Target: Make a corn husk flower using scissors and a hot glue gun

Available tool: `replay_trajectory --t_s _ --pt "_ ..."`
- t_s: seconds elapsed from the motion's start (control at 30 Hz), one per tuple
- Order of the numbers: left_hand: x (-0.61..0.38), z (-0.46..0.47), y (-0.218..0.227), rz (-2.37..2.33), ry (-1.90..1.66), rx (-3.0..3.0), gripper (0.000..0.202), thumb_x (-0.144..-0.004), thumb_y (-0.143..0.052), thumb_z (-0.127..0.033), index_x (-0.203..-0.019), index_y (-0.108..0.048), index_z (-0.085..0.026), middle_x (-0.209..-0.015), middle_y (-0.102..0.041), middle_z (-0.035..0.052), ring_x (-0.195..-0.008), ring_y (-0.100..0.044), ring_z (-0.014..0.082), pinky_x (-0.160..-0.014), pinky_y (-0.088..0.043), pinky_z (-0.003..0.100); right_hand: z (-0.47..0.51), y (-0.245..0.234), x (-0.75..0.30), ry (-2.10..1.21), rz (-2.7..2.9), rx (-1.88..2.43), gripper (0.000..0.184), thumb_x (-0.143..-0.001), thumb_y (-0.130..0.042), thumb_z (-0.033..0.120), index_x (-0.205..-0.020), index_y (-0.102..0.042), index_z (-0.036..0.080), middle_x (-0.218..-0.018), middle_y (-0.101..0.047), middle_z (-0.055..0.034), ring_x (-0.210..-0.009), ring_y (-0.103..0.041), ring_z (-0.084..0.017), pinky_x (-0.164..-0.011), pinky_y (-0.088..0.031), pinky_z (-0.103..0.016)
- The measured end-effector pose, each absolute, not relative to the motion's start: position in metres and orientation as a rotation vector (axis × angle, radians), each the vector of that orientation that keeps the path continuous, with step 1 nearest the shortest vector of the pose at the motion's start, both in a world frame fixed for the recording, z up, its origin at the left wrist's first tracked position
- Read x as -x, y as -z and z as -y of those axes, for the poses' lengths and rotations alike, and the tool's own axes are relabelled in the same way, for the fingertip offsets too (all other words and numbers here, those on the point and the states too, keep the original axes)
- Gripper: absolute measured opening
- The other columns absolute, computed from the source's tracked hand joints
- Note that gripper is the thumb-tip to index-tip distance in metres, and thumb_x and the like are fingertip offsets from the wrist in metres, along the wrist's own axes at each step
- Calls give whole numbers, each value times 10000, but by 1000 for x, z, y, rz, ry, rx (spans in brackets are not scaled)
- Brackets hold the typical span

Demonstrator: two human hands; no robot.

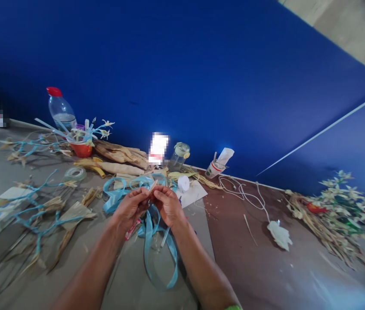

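In the middle of the view my left hand (133, 203) and my right hand (168, 204) meet above the table, fingertips pinched together. Between them they hold a small pale piece of dried husk (153, 185), mostly covered by the fingers. Light blue ribbon (148, 249) trails in a long loop on the table between my forearms. More blue ribbon (114, 191) lies bunched behind my left hand. A white roll (183, 184) sits beyond my right hand, near a white sheet of paper (195, 193).
Husk flowers on blue-wrapped stems (40, 230) spread to the left, near a tape roll (75, 174). A red cup (81, 149), bottle (60, 107), dried husks (121, 154), jar (180, 156) and white cup (214, 168) line the blue wall. To the right are a white cord (245, 194) and flower bunch (340, 215).
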State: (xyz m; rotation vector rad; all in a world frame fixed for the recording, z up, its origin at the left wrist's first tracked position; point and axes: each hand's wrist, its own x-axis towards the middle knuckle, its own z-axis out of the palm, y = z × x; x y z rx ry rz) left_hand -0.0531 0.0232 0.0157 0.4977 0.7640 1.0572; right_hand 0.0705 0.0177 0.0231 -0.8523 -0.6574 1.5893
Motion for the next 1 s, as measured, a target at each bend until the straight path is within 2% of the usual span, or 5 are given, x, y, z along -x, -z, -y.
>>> replay_trajectory --t_s 0.2,0.47,0.77,1.0 --pt "52 -22 -15 -764 -1067 -547 234 -572 -787 -223 -587 -569 -140 -494 -447 -55 -437 -386 37 -421 -348 138 -16 -22 -65 -1452 759 963 115 -592 -724 198 -669 -643 171 -600 -602 41 -568 -523 -95 -620 -425 -239" --pt "48 -23 -12 -797 -1116 -700 259 -585 -784 -302 -574 -587 -134 -483 -442 -52 -427 -318 34 -403 -260 161 -12 -26 -64 -1256 915 1111 184 -597 -729 287 -669 -611 165 -624 -578 40 -604 -497 -102 -627 -408 -236" --pt "46 -18 -19 -826 -1085 -711 237 -545 -784 -275 -597 -599 -136 -531 -511 -35 -448 -376 39 -442 -290 167 -11 -22 -64 -1047 1021 1268 129 -682 -631 298 -664 -607 172 -642 -610 11 -619 -537 -134 -622 -437 -255" --pt "48 -19 -16 -771 -1088 -719 259 -617 -758 -320 -585 -573 -140 -497 -444 -47 -436 -343 44 -429 -277 177 -11 -20 -68 -954 1140 1298 132 -705 -631 308 -683 -636 178 -673 -623 0 -679 -552 -152 -667 -443 -262"
